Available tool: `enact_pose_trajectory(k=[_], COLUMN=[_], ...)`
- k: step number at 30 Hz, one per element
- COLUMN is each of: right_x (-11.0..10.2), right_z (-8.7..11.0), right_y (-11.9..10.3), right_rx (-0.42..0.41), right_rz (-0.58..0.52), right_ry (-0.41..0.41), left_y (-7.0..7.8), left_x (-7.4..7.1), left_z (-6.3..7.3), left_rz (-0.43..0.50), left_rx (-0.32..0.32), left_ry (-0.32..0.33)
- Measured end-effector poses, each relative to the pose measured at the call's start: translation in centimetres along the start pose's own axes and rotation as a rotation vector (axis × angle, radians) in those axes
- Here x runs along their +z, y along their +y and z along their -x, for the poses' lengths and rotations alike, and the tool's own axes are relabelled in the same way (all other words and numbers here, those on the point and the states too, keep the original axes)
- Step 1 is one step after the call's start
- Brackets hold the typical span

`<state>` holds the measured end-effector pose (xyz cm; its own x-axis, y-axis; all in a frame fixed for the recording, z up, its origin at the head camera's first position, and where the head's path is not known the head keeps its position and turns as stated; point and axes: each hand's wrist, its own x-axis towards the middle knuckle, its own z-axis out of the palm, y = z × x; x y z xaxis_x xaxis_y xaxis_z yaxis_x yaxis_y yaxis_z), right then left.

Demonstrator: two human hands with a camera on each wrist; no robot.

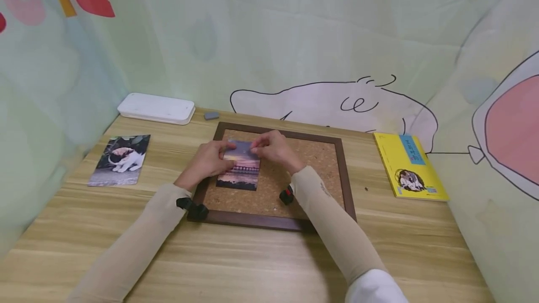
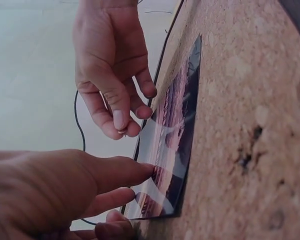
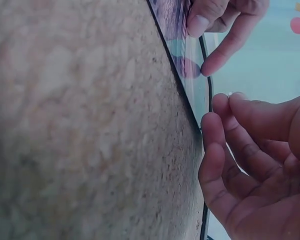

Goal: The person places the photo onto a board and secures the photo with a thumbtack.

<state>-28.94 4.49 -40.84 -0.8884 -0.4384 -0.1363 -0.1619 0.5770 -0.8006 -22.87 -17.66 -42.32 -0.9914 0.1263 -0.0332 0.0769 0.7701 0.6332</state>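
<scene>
A sunset photo (image 1: pixel 237 180) with a bridge lies on the left half of a brown-framed cork board (image 1: pixel 309 167). My left hand (image 1: pixel 207 160) rests on its left side, thumb pressing the picture and index finger near the top edge; the fingers are fairly straight. Just above the photo's upper right corner, my right hand (image 1: pixel 275 149) pinches a tiny pale thing (image 3: pixel 230 94) between thumb and index finger. Mostly hidden by the fingertips, it shows only a shiny tip, and I cannot tell its kind. The right hand's other fingers curl loosely beside the photo's edge.
A cat photo (image 1: pixel 120 160) lies on the wooden table left of the board. Behind are a white case (image 1: pixel 156 108) and a small grey block (image 1: pixel 211 115). A yellow book (image 1: pixel 410 167) lies to the right, against the printed cloth wall (image 1: pixel 294 36).
</scene>
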Motion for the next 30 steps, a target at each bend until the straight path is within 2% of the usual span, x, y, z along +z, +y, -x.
enact_pose_trajectory(k=[4, 11, 18, 24, 30], right_x=[0.3, 0.7, 1.0, 1.4, 1.4], right_z=[-0.6, -1.5, -2.1, -2.6, -3.0], right_y=[-0.2, -0.8, -0.7, -0.6, -0.8], right_rx=[-0.007, 0.041, 0.066, 0.066, 0.111], right_rz=[0.025, 0.024, 0.008, 0.059, 0.055], right_ry=[-0.007, -0.055, -0.065, -0.078, -0.066], left_y=[0.1, 0.1, 0.2, 0.1, 0.0], left_x=[0.0, -0.1, -0.1, 0.0, 0.0], left_z=[0.0, 0.1, 0.0, -0.1, -0.1], left_rz=[-0.006, -0.011, -0.010, -0.007, -0.004], left_rx=[-0.001, -0.013, -0.023, -0.025, -0.032], left_ry=[-0.004, -0.018, -0.023, -0.027, -0.031])
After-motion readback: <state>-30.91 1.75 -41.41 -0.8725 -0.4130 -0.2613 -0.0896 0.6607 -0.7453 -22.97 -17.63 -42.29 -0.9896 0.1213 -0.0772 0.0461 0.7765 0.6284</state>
